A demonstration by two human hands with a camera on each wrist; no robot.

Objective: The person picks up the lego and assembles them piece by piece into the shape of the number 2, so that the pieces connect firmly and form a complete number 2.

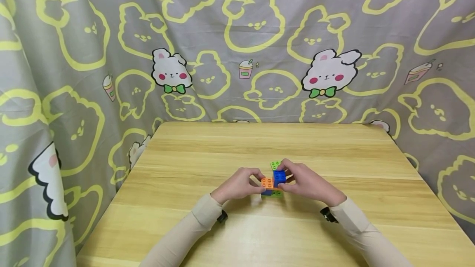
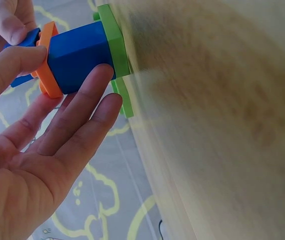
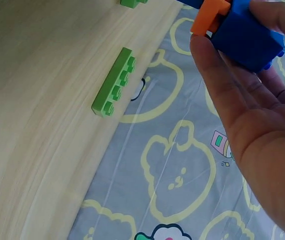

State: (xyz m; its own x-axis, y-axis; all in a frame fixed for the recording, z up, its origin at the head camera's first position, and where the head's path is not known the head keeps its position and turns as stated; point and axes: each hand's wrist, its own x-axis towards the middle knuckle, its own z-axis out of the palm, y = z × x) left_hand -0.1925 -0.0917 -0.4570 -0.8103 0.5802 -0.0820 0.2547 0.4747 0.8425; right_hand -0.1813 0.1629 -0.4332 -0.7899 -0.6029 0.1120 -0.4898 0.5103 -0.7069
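A small stack of toy building blocks stands near the middle of the table. A green plate lies at its bottom, with a blue block above it. Across that block sits an orange plate, its left part bare with studs showing. My left hand pinches the orange plate between thumb and forefinger, other fingers extended beside the lower blue block. On the right part of the orange plate is an upper blue block. My right hand grips this block between thumb and fingers.
Just behind the stack, a separate green plate lies studs up on the wooden table. A patterned curtain hangs along the table's back and sides. Both wrists carry small black devices below the cuffs.
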